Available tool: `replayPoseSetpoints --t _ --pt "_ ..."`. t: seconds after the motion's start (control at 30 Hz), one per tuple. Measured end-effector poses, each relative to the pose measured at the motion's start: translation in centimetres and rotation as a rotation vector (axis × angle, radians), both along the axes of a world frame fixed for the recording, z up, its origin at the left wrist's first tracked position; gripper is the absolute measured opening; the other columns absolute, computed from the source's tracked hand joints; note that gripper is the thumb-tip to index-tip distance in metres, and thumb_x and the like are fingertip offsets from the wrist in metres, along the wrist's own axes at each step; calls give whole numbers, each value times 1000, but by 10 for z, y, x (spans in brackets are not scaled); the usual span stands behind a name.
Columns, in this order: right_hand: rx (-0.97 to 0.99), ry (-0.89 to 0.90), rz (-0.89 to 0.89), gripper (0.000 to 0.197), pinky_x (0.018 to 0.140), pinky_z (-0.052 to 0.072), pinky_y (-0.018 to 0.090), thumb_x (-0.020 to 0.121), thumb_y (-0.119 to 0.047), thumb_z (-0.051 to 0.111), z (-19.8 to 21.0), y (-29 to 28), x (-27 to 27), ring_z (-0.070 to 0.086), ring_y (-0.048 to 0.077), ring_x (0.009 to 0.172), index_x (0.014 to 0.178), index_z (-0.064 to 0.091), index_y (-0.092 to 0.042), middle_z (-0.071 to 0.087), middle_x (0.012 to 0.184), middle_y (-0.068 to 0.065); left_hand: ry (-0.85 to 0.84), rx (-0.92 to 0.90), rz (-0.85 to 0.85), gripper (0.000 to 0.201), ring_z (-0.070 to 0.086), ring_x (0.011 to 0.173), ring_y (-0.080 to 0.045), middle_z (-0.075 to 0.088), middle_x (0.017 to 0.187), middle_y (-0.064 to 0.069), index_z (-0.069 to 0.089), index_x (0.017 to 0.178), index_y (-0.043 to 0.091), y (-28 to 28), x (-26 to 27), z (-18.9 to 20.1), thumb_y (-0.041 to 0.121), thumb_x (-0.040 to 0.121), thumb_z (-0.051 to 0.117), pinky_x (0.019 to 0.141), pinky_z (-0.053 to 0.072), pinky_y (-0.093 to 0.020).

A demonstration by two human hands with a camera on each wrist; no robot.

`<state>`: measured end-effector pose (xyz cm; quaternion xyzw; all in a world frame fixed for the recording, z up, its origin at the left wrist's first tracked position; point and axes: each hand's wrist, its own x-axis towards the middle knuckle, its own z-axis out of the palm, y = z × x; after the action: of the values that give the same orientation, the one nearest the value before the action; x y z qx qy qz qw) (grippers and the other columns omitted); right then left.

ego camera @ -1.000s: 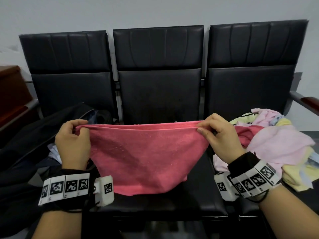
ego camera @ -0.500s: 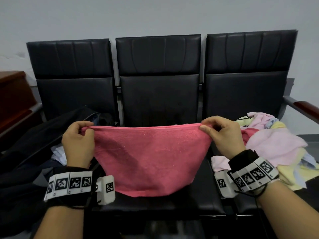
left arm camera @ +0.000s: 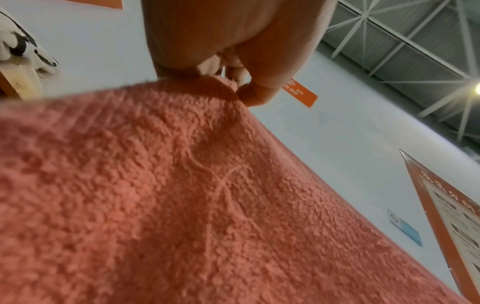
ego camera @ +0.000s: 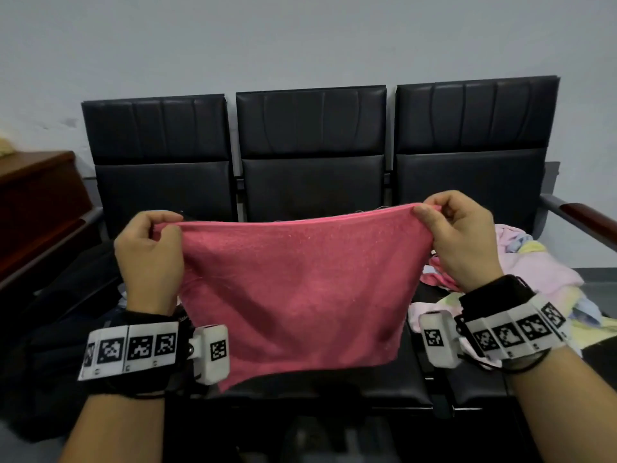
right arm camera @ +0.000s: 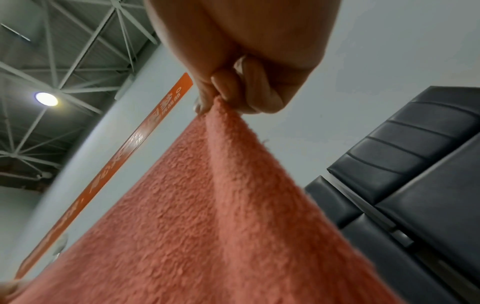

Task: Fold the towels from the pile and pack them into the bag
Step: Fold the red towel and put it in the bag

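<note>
Above the middle seat of a three-seat black bench, a pink towel hangs spread out between both hands. The left hand pinches the towel's upper left corner between thumb and curled fingers; the left wrist view shows the thumb tip pressed against the terry edge. The right hand pinches the upper right corner in the same manner; the right wrist view shows the fingertips closed on a peak of cloth. The top edge runs nearly straight from one hand to the other, slightly higher at the right. The lower edge hangs slack, narrower than the top, with its lowest point toward the left, in front of the seat cushion.

The pile of towels, in pale pink, yellow and light blue, lies on the right seat, just beside the right hand. A dark bag lies on the left seat, behind and below the left hand. Both wrists carry black bands with white coded markers. A brown wooden cabinet stands at the far left.
</note>
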<state>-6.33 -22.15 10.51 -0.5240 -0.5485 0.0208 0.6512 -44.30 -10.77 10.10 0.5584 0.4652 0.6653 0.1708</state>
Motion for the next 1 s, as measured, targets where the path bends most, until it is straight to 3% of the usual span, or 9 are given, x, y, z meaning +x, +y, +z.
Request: replayPoseSetpoints --t 0.13,0.23,0.33,0.5,0.63,0.7,0.8,0.9,1.0 --pt "-88 77 13 17 36 37 18 91 -25 68 -3 24 6 51 10 36 75 62 -28 59 54 -10 27 -69 -25 22 59 71 7 66 78 13 69 78 28 21 2 -6 18 73 49 73 46 -21" --pt "-248 128 8 20 36 39 19 91 -19 70 -27 57 19 64 23 43 72 62 -25 63 56 -5 58 -226 -60 25 59 67 3 71 79 6 70 75 30 53 13 -34 14 75 51 67 46 -24" --pt "-324 114 -23 21 42 46 25 89 -15 71 -44 86 28 63 12 50 71 62 -23 63 58 -5 33 -362 -120 21 61 68 -14 72 79 -8 73 80 23 81 27 -54 14 71 56 69 47 -31" --pt "-195 131 -48 16 66 55 42 85 -25 72 -9 114 36 61 13 65 71 67 -31 66 70 -5 21 -211 -104 27 61 65 0 68 75 6 72 83 24 111 34 -22 1 82 57 70 50 -28" --pt "-43 120 -25 12 73 54 26 86 -30 70 12 102 35 64 7 73 77 69 -39 70 75 -13 14 -40 -105 30 62 70 4 67 75 13 69 80 29 110 36 0 2 80 56 69 51 -16" --pt "-43 93 -36 11 74 53 21 88 -28 70 4 90 36 65 7 77 80 69 -36 71 79 -11 8 -33 -122 28 63 74 2 68 76 13 69 80 29 104 33 -9 4 80 57 72 52 -17" --pt "-124 83 -34 15 67 48 19 90 -20 69 -36 73 31 58 6 72 79 66 -29 66 75 -4 68 -91 -133 27 62 80 -9 66 81 10 67 81 28 93 26 -49 3 80 56 78 51 -29" --pt "-269 121 3 19 62 42 11 90 -9 68 -92 51 24 52 -4 63 78 64 -22 60 70 -9 127 -223 -157 35 59 72 0 66 79 9 65 76 30 77 18 -102 -4 80 58 72 48 -17" --pt "-431 177 26 15 64 41 11 90 -1 66 -144 27 21 51 -5 61 80 64 -10 59 69 -4 220 -420 -202 35 60 76 -11 66 77 3 66 72 25 58 9 -148 -9 79 60 76 48 -26"
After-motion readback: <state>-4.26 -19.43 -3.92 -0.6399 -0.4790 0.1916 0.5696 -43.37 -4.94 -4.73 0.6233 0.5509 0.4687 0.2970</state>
